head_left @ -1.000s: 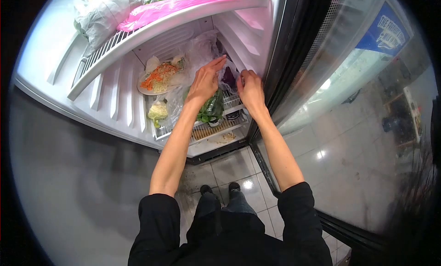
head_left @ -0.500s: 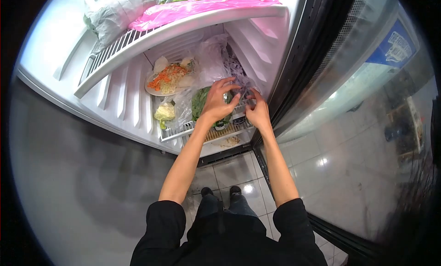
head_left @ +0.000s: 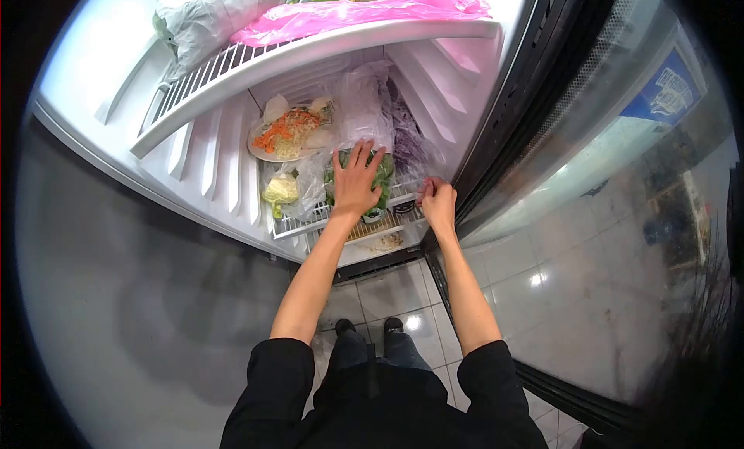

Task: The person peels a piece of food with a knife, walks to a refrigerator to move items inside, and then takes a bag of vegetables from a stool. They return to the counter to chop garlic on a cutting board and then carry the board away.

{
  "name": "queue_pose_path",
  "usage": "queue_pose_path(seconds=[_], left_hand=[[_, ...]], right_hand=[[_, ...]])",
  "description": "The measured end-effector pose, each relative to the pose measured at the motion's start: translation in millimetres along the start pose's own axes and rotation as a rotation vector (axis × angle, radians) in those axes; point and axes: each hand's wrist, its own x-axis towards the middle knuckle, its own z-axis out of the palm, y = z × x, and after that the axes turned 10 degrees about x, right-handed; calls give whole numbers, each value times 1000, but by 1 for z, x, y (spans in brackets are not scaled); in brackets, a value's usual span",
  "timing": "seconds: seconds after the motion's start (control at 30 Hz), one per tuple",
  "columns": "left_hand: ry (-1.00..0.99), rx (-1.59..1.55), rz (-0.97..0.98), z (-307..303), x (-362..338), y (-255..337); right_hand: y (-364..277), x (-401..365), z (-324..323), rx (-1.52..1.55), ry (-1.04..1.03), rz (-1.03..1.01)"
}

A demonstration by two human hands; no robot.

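Note:
Inside the fridge, my left hand [head_left: 356, 187] lies with fingers spread over green leaves [head_left: 385, 170] in a container on the lower rack. Its fingertips reach the near end of a clear plastic bag [head_left: 364, 108] with pale contents. To the right sits a clear plastic bag of purple shreds [head_left: 406, 135], which look like red cabbage. My right hand [head_left: 439, 205] is closed at the near right corner of this bag, pinching its loose plastic. Left of the leaves are a piece of cauliflower [head_left: 280, 189] and a plate of shredded carrot and pale vegetables [head_left: 291, 132].
An upper wire shelf [head_left: 310, 46] carries a pink plastic bag [head_left: 364, 16] and a whitish bag [head_left: 209, 18]. The glass door [head_left: 573, 177] stands open at my right. Below the rack is the fridge's floor [head_left: 372, 246] with scattered crumbs.
My left hand has shifted left from the purple shreds' bag and flattened over the leaves. My right hand has drawn slightly nearer to me, its fingers now closed. More of the purple shreds shows.

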Motion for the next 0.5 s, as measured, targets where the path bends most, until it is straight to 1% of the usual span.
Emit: queue_pose_path(seconds=[0.03, 0.1, 0.2, 0.27, 0.4, 0.47, 0.5], left_hand=[[30, -28, 5, 0, 0, -3], [50, -50, 4, 1, 0, -6], [63, -87, -2, -1, 1, -12], [58, -116, -4, -3, 2, -13], [81, -180, -24, -6, 2, -22], [69, -206, -63, -7, 2, -27], [69, -204, -65, -7, 2, -30]], right_hand=[[3, -6, -2, 106, 34, 88], [15, -11, -6, 83, 30, 60], [11, -17, -8, 165, 20, 111], [6, -18, -9, 277, 11, 164], [2, -22, -14, 322, 32, 198], [5, -24, -15, 473, 62, 324], [12, -24, -15, 474, 59, 323]])
